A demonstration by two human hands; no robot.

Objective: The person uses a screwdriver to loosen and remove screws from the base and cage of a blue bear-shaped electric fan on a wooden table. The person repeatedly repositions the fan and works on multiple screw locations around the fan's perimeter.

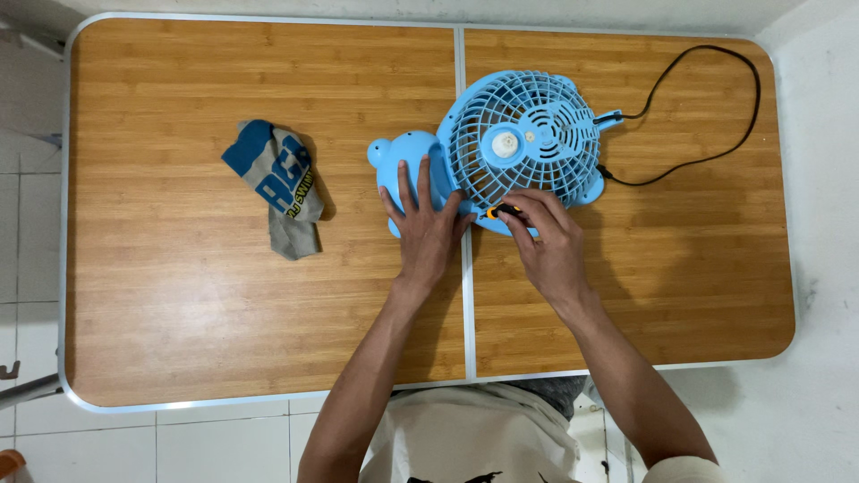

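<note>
A light blue table fan [523,139] lies flat on the wooden table [179,286], its round grille facing up. My left hand [426,225] rests flat, fingers spread, on the fan's blue base [403,152] at the left. My right hand [546,241] is closed on a small screwdriver with an orange and black handle [501,212], held at the grille's near rim. The tool's tip is hidden by the fingers.
A crumpled grey and blue cloth [279,183] lies to the left of the fan. The fan's black cord [716,107] loops across the table's far right corner. A metal seam [465,304] splits the tabletop down the middle. White tiled floor surrounds the table.
</note>
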